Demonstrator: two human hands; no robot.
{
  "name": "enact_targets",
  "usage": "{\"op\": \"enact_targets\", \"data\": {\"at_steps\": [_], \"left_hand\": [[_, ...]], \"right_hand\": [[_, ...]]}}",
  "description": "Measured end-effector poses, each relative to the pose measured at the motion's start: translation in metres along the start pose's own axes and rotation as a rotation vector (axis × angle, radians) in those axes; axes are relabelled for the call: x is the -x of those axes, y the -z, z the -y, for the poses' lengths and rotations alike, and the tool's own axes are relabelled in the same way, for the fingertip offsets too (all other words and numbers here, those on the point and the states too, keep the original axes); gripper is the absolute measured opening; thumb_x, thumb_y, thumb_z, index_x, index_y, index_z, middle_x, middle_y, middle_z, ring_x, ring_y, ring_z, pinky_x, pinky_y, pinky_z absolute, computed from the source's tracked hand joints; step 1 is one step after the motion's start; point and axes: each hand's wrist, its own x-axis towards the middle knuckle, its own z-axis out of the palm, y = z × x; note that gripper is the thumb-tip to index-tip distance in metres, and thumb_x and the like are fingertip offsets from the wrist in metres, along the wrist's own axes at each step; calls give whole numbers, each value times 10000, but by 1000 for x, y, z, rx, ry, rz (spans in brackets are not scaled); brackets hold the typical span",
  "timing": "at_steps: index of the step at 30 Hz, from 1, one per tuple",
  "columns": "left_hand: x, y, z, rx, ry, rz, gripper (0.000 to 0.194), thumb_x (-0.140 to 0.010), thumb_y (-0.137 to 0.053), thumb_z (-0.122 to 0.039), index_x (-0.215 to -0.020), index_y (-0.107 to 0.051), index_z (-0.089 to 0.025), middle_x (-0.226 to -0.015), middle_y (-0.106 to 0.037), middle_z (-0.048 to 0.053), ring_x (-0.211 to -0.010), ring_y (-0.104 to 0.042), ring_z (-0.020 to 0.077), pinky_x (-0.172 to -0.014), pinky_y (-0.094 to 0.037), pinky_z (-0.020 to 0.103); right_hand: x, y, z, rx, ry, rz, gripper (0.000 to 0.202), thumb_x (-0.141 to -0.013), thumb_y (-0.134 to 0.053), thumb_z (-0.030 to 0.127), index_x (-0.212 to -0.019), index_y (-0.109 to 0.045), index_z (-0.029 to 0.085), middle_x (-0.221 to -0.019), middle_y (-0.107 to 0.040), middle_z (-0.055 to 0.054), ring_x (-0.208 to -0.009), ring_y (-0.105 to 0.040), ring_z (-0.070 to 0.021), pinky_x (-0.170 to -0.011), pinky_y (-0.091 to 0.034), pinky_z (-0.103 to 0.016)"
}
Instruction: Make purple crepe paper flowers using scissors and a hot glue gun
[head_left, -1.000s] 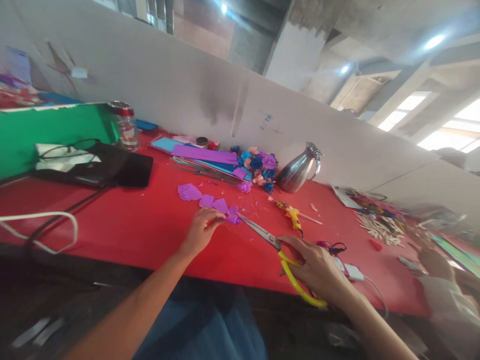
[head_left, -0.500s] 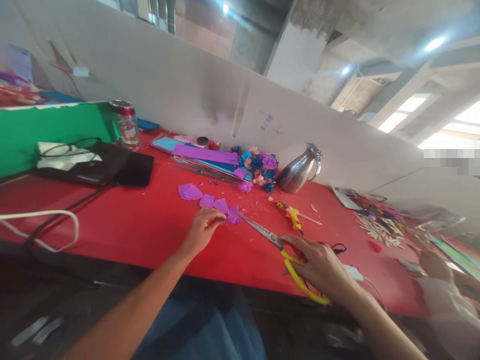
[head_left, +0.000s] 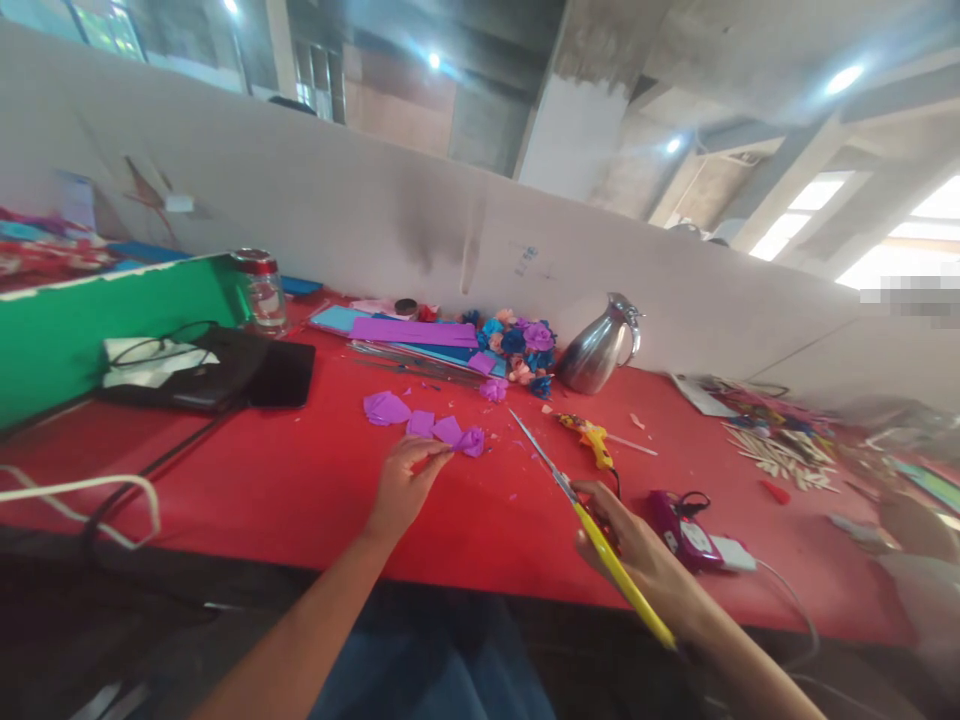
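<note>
My left hand (head_left: 409, 480) pinches the stem end of a small purple paper flower (head_left: 471, 442) just above the red table (head_left: 330, 480). Beyond those fingers lie cut purple paper pieces (head_left: 421, 424) and a larger stack of purple petals (head_left: 385, 408). In my right hand (head_left: 619, 535) is a pair of scissors (head_left: 611, 565) with yellow handles, its blades pointing away from me and apart from the flower. A yellow glue gun (head_left: 591, 440) rests on the table past the scissors.
Finished paper flowers (head_left: 517, 345) are heaped by the partition, beside purple paper strips (head_left: 412, 331) and a metal jug (head_left: 596, 350). A purple power strip (head_left: 682, 530) sits at the right, a black tablet (head_left: 281, 376) and glass jar (head_left: 264, 298) at the left. Another person's sleeve (head_left: 919, 590) shows at far right.
The scissors have pulled back from the flower to the right and turned edge-on. My left hand still pinches the flower. The purple power strip has come into fuller view.
</note>
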Motion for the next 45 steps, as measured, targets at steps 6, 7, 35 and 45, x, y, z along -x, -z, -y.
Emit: {"op": "enact_targets", "data": {"at_steps": [6,7,35,45], "left_hand": [[-1,2,-2,-19,-35,0,131,-799,-623,-311,-773,-717,-223,-783,-725,26,-774,-655,180,-769,-529,339],[-1,3,-2,-20,-37,2,131,-799,-624,-311,-774,-718,-224,-786,-727,27,-780,-656,181,-770,-529,340],[0,2,3,-25,-69,-12,120,-800,-632,-317,-783,-719,-235,-776,-729,20,-774,-656,180,-764,-529,349],[2,2,-2,-13,106,-32,135,-770,-643,-322,-787,-719,-212,-815,-740,29,-771,-681,187,-772,-545,323]], "right_hand": [[-5,-12,1,70,3,-36,436,-694,-669,361,-1110,-591,258,-852,-683,-20,-717,-639,-191,-620,-470,-252],[-6,-13,0,66,29,-47,435,-686,-678,357,-1105,-600,269,-934,-692,-31,-770,-655,-200,-654,-484,-258],[-7,-8,3,9,-42,-51,421,-720,-629,340,-1120,-619,211,-734,-678,9,-617,-607,-149,-572,-463,-214],[1,-14,5,27,51,-44,431,-780,-584,407,-1142,-551,176,-618,-533,38,-525,-474,-124,-526,-404,-221]]}}
